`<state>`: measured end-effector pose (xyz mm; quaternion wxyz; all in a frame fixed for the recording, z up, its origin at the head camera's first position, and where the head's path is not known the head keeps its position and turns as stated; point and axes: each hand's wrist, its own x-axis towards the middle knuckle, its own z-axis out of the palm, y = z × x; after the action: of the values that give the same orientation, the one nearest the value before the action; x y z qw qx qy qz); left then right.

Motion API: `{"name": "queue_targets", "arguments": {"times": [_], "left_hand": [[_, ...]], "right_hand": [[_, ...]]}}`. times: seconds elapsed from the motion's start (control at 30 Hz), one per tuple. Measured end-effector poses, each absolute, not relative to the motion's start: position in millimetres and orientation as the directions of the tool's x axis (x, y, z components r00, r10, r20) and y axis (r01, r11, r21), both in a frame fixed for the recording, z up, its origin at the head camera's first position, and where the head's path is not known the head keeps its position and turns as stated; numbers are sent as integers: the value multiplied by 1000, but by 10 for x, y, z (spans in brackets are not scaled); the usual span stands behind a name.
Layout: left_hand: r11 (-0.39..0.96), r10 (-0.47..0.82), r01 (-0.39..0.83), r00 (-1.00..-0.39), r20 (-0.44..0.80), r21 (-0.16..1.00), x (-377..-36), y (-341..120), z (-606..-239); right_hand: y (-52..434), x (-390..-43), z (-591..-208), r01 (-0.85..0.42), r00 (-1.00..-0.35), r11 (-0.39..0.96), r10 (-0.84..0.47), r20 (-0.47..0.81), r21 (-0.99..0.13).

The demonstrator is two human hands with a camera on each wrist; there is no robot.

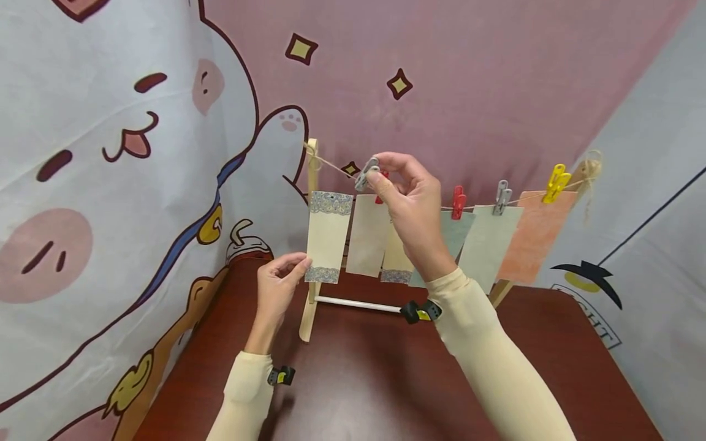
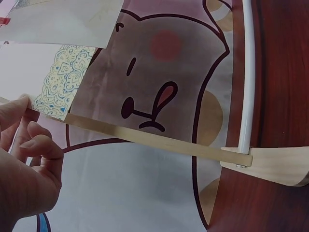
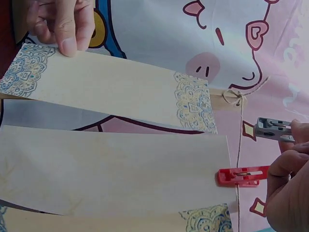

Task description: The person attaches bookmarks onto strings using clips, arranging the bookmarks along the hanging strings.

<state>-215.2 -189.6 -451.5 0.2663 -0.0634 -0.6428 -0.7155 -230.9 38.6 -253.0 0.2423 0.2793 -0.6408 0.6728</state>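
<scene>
Head view shows the right hand (image 1: pixel 410 205) pinching a grey clothespin (image 1: pixel 366 173) up at the string (image 1: pixel 331 164), near the rack's left post (image 1: pixel 312 184). Straight below it hangs the patterned card (image 1: pixel 328 236), long axis vertical, top edge just under the string and not clipped yet. The left hand (image 1: pixel 278 285) pinches the card's bottom corner, so the peg sits right above the card's top.

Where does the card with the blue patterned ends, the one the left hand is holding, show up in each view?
Head: the patterned card hangs leftmost on the string, its lower edge held by the left hand.
Left wrist: only its patterned lower corner shows, upper left.
Right wrist: it lies sideways across the top.
Shared landmark: the wooden post beside the card.
</scene>
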Motion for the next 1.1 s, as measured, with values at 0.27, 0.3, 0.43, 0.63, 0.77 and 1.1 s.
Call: {"name": "queue_targets", "arguments": {"times": [0.27,0.3,0.43,0.63,0.77,1.1], "left_hand": [[-73,-290,453,-862,415,889,-2245,-1806,-4504],[-74,-288,452,-863,415,889,-2246,-1801,-4497],[-73,-286,444,-867,408,893,-2230,-1796,-4472],[-76,-296,445,-864,406,892,-2226,-1826,-4447],[-80,-271,446,-870,411,891,-2235,-1859,-4450],[-91,-268,463,-864,427,882,-2254,-1869,-4419]], "right_hand": [[253,-2420,-2390,-700,-713,-52,-17,701,-712],[238,-2424,-2373,-697,-715,-51,-12,699,-715],[176,-2428,-2330,-671,-741,-27,-7,671,-741],[110,-2409,-2289,-632,-775,43,-10,632,-774],[79,-2418,-2288,-627,-778,70,-16,628,-776],[-19,-2434,-2263,-675,-732,113,19,681,-729]]}}
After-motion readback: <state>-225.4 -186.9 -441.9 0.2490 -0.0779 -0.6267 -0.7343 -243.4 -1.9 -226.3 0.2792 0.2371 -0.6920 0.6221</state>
